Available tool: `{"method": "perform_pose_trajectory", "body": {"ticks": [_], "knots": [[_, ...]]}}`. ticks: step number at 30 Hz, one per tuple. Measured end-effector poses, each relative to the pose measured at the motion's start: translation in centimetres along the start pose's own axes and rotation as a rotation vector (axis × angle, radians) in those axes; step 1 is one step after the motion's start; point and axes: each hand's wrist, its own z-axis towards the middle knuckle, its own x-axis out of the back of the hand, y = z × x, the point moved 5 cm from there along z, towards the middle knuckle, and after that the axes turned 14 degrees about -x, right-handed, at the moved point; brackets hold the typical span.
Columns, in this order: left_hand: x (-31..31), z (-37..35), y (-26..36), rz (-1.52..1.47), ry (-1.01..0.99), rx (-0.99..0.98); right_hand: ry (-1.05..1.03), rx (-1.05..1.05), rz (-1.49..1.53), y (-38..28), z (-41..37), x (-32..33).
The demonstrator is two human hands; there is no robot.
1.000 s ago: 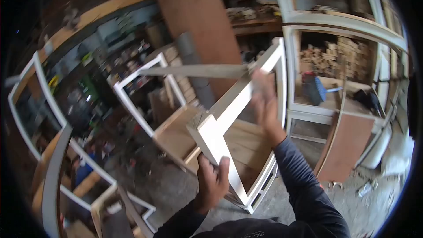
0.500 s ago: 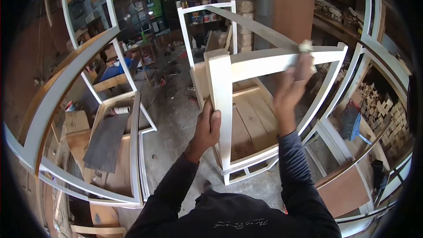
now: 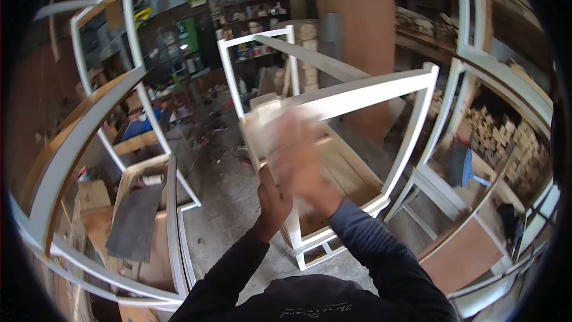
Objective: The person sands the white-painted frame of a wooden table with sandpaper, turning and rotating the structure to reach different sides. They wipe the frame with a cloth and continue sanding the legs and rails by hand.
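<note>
Centre of view: white-painted wooden frame [image 3: 363, 90] stands upright on the grey concrete floor [image 3: 226, 214], with a bare plank panel [image 3: 339, 173] in its base. Person's left hand [image 3: 271, 200] is at the frame's near corner post, grip seemingly closed round the post, though the other hand half hides it. Their right hand [image 3: 298, 152] is a motion blur over that same top corner, touching or just above it; cannot tell its grip.

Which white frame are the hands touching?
The middle white frame: the left hand and blurred right hand are on its near corner. The other frames stand apart, untouched.
</note>
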Motion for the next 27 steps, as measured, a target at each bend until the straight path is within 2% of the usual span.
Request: {"method": "perform_pose_trajectory", "body": {"ticks": [1, 2, 3, 4, 5, 6, 8, 9, 10, 11, 12, 13, 16, 18, 20, 21, 23, 24, 25, 26, 27], "knots": [[-0.4, -2.0, 0.1, 0.151, -0.013, -0.060, -0.126, 0.360, 0.083, -2.8, -0.6, 0.2], [-0.7, -4.1, 0.1, 0.306, -0.018, -0.116, -0.136, 0.384, 0.098, -1.9, -0.1, 0.8], [-0.9, -5.2, -0.7, 0.008, -0.141, 0.168, -0.147, 0.416, 0.112, -0.4, 0.8, 1.6], [-1.2, -7.1, -1.2, -0.285, -0.266, 0.459, 0.021, 0.213, 0.036, 3.1, 1.8, 2.6], [-1.2, -9.1, -1.5, -0.331, -0.287, 0.429, 0.191, 0.015, -0.041, 7.0, 2.4, 3.9], [-1.3, -11.3, -2.2, -0.398, -0.345, 0.487, 0.291, -0.212, 0.092, 10.6, 3.1, 5.7], [-0.4, -12.0, -3.2, -0.531, -0.530, 0.533, 0.493, -0.410, 0.254, 13.4, 3.7, 6.5], [-0.2, -12.0, -4.0, -0.622, -0.623, 0.553, 0.592, -0.404, 0.278, 12.5, 3.7, 5.4], [0.1, -11.1, -5.0, -0.820, -0.622, 0.556, 0.466, -0.392, 0.487, 9.4, 3.5, 3.4], [0.1, -10.1, -6.1, -1.020, -0.615, 0.562, 0.326, -0.239, 0.409, 5.6, 2.5, 2.4], [0.1, -8.7, -7.8, -1.085, -0.541, 0.512, 0.187, -0.079, 0.351, 1.7, 1.3, 1.4], [0.0, -7.4, -8.9, -1.141, -0.466, 0.468, 0.028, 0.198, 0.013, -0.9, 0.0, 0.4], [3.9, 0.2, -6.7, -1.243, -0.249, 0.501, 0.129, 0.167, 0.002, 7.9, 1.0, 1.1], [5.7, 4.8, -3.3, -1.279, -0.005, 0.384, 0.351, -0.096, 0.107, 16.6, 2.2, 5.3], [7.1, 6.0, -3.2, -1.205, 0.054, 0.343, 0.579, -0.489, 0.562, 21.6, 3.0, 6.5], [7.5, 6.4, -2.9, -1.162, 0.111, 0.361, 0.547, -0.489, 0.544, 20.1, 2.4, 5.0], [7.1, 9.3, -1.8, -0.872, 0.181, 0.277, 0.484, -0.488, 0.508, 15.4, 2.2, 3.0], [6.1, 9.9, -1.8, -0.716, 0.241, 0.269, 0.357, -0.294, 0.314, 11.8, 1.0, 0.5], [4.4, 9.1, -3.0, -0.768, 0.250, 0.301, 0.224, -0.111, 0.121, 10.3, 0.5, -0.9], [1.4, 7.0, -4.0, -0.859, 0.199, 0.358, 0.121, 0.038, 0.167, 10.9, 1.2, 0.0], [-0.3, 4.4, -4.5, -0.819, 0.202, 0.422, 0.011, 0.182, 0.220, 11.6, 1.8, 1.7]]}}
